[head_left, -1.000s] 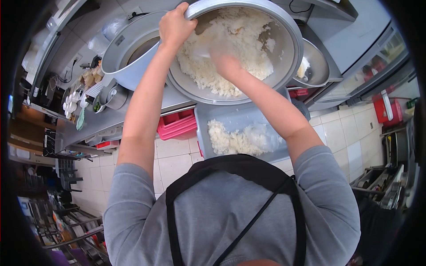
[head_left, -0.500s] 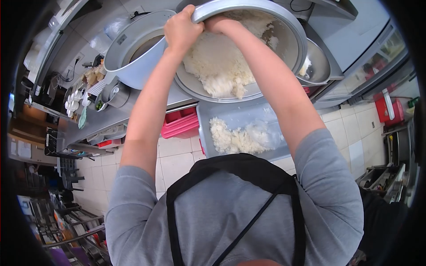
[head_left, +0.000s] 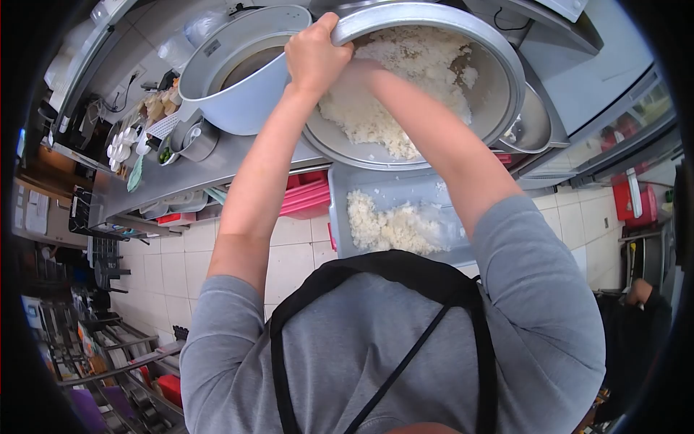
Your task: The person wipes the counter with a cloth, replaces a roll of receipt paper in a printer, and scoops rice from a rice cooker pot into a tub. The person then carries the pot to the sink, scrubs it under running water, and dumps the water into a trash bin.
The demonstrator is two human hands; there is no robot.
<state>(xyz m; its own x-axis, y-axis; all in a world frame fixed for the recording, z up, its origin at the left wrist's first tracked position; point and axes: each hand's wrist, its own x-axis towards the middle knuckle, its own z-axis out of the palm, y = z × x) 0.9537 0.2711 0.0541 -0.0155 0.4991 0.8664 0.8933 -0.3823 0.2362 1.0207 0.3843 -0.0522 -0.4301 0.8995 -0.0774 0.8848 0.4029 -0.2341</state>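
My left hand (head_left: 316, 58) grips the rim of a large metal bowl (head_left: 499, 87), which is tilted toward me. White rice (head_left: 426, 54) lies inside it. My right hand (head_left: 356, 76) is inside the bowl near its left wall, just below my left hand; it is blurred and its fingers cannot be made out. Under the bowl's near edge stands a grey-blue tub (head_left: 340, 210) with more rice (head_left: 394, 226) in it.
A deep metal pot (head_left: 242, 108) stands left of the bowl on the steel counter (head_left: 210, 170). Another metal bowl (head_left: 531, 123) is at the right. Pink bins (head_left: 303, 199) sit below the counter. A person in dark clothes (head_left: 632, 340) is at the lower right.
My right hand has moved from mid-bowl to the left wall, and rice there has shifted. The view has swung slightly. A person's hand has appeared at the lower right.
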